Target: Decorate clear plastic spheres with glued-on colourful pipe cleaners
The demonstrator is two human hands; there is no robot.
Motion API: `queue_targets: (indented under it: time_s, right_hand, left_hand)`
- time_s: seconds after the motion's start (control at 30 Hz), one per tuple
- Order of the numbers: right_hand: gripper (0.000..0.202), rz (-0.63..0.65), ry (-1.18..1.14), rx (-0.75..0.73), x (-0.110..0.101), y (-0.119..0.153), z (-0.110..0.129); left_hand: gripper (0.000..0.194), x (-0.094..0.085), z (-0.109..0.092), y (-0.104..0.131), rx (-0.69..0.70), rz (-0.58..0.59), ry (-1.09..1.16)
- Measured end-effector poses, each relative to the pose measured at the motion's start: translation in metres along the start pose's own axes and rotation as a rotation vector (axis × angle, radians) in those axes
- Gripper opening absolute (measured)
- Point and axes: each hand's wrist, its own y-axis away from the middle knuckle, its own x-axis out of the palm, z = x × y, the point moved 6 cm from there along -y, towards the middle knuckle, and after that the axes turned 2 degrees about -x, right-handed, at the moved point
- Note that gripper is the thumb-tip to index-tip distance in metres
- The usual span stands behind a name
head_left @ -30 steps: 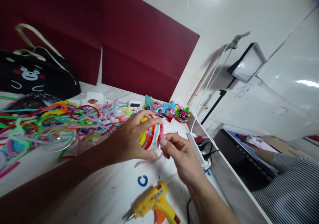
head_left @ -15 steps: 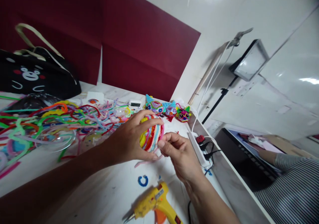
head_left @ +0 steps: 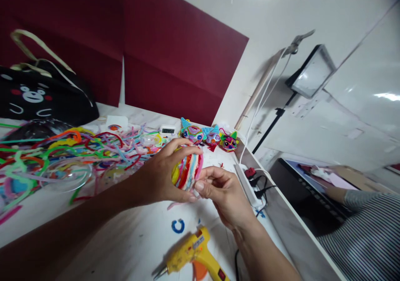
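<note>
My left hand (head_left: 162, 172) is wrapped around a ball (head_left: 187, 170) covered in bands of coloured pipe cleaner: yellow, red, white, pale blue and pink. At the ball's right side my right hand (head_left: 220, 191) is closed, thumb and forefinger pinched at the pink pipe cleaner (head_left: 201, 160) along its edge. A loose pink tail hangs below the ball, near my left thumb. Below the hands a yellow glue gun (head_left: 193, 252) lies on its side, nozzle to the left. A curled blue pipe cleaner piece (head_left: 178, 226) rests above it.
Tangled pipe cleaners (head_left: 103, 145) and a clear plastic dome (head_left: 67, 176) cover the left side. Behind stand decorated animal heads (head_left: 193, 134), a small digital clock (head_left: 167, 130) and a black bag (head_left: 46, 95). A power strip (head_left: 250, 185) runs along the right ledge; a person in a striped top (head_left: 365, 231) is beyond.
The view has shifted slightly. My right thumb and forefinger have slid a little lower along the ball's pink edge; my left hand keeps its hold on the ball.
</note>
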Motion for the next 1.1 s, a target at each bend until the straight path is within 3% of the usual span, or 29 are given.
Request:
queue_targets:
  time_s: [0.3,0.6,0.77,0.93,1.1]
  right_hand:
    - [0.029,-0.028,0.026,-0.042,-0.003,0.001,0.013]
    - [0.032,-0.088,0.035,-0.044,-0.007,-0.002,0.01]
    - [0.035,-0.072,-0.007,-0.008,-0.005,-0.002,0.007]
    - [0.032,-0.098,0.018,-0.054,-0.005,-0.001,0.008]
    - [0.026,-0.1,0.151,-0.198,-0.002,0.001,0.011]
  left_hand:
    - [0.094,0.001,-0.002,0.002,0.045,-0.028,-0.045]
    - [0.096,0.004,-0.016,0.006,0.31,-0.082,-0.133]
    - [0.102,0.006,-0.016,0.007,0.364,-0.07,-0.119]
    - [0.114,0.008,-0.006,0.006,0.255,0.081,0.06]
    - [0.101,0.015,0.008,0.006,-0.079,0.114,0.508]
